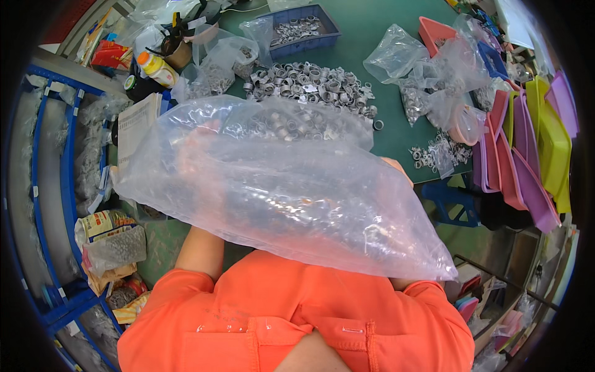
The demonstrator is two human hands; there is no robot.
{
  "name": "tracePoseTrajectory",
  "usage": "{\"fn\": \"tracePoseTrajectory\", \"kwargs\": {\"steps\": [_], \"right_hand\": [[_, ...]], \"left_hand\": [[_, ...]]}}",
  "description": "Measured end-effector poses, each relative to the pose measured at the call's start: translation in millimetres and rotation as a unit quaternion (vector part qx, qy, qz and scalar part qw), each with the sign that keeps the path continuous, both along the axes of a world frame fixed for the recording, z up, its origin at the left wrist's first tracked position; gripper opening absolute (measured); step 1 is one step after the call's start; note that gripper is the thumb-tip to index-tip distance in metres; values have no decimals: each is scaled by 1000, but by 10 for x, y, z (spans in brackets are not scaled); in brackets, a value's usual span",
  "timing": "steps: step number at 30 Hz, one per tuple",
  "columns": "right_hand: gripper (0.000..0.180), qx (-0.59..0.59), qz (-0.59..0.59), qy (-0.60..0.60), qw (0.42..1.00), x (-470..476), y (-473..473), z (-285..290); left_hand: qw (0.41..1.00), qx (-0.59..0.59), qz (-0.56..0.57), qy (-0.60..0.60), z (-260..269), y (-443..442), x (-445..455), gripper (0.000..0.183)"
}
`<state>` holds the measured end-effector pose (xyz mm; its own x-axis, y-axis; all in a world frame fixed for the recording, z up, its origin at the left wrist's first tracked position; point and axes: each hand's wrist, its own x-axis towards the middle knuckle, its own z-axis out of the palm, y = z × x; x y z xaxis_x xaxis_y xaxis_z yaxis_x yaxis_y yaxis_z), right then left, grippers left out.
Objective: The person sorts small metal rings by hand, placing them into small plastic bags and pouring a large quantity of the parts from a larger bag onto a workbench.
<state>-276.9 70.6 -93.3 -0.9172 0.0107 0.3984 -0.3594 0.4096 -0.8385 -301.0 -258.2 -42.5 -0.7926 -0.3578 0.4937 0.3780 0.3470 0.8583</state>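
Observation:
A large clear plastic bag (297, 195) is spread out in front of my chest, lying across both forearms. Through its cloudy film my left hand (201, 146) shows as a blurred shape; whether it is inside or behind the bag I cannot tell. Of my right hand (399, 170) only a small part shows at the bag's upper right edge, and its grip is hidden. Just beyond the bag lies a heap of grey metal rings (311, 86) on the green table (367, 18). The bag's far edge overlaps the near side of the heap.
A blue bin (304, 46) of small metal parts stands behind the heap. Filled plastic bags (432, 93) and loose rings (439, 151) lie right. Stacked colourful trays (516, 149) flank the table's right edge. On the left are a yellow bottle (158, 69), papers (138, 128) and a blue rack (69, 153).

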Motion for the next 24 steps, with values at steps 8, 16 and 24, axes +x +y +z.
{"fn": "tracePoseTrajectory", "kwargs": {"steps": [8,16,24], "right_hand": [[51,303,11,-121,945,1,-481,-949],[50,393,31,-63,917,-175,-645,-1317],[48,399,34,-132,907,-683,-709,-1272]], "left_hand": [[861,-305,-190,-359,-968,168,7,54],[887,-403,-70,-213,-2523,354,27,38],[861,-380,-98,-325,-2609,389,-410,40]]}}
